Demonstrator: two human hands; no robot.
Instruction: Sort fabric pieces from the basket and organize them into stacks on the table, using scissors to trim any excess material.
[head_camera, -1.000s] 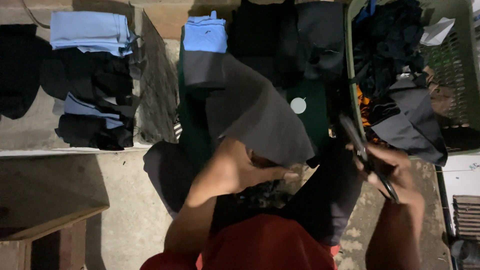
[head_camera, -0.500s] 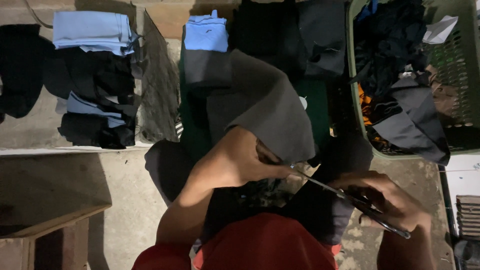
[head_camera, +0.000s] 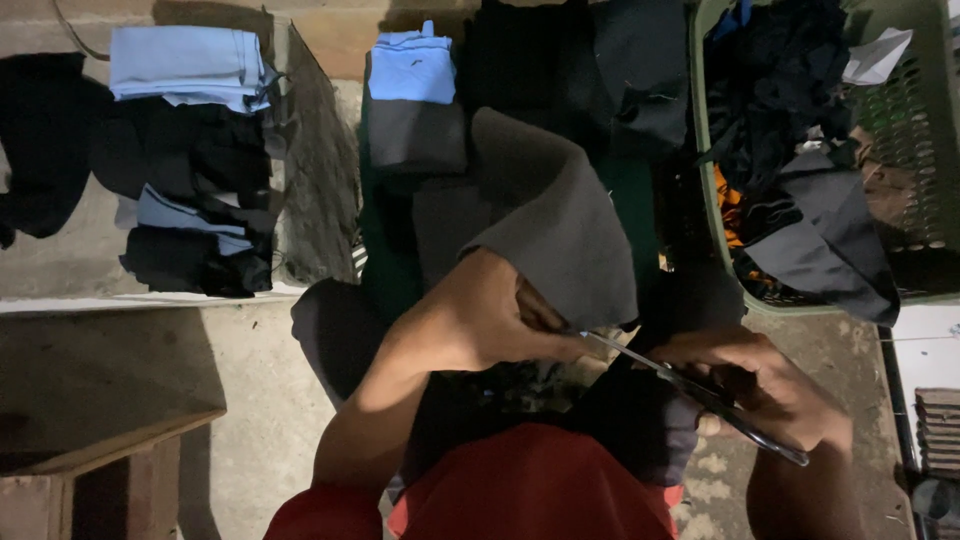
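The bare left forearm reaches forward from the lower middle, its left hand (head_camera: 490, 320) curled with knuckles up and fingers pinched closed, while the right hand (head_camera: 770, 385) sits low at the right side, palm turned inward, fingers (head_camera: 700, 350) wrapped closed, both hands near each other.

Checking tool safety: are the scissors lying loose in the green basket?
No: the right hand holds the scissors against the grey cloth, outside the green basket.
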